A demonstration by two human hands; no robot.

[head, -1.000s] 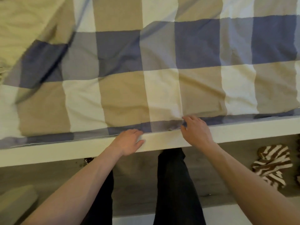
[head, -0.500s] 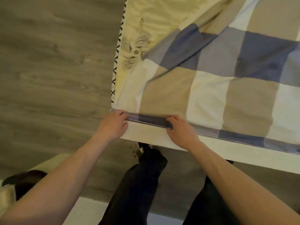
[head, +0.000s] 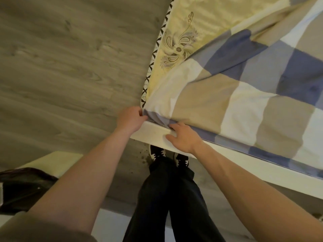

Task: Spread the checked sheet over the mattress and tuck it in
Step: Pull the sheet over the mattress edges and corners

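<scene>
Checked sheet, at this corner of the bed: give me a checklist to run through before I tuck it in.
1. Left hand grips the checked sheet at its corner: ok.
2. Right hand has fingertips on the sheet's edge at the bed frame: ok.
3. Sheet covers the mattress: not ok, yellow mattress lies bare past the corner.
4. Sheet smooth: not ok, folds cross the blue squares.
5. Gap beside the frame free for tucking: cannot tell, the sheet hides it.
</scene>
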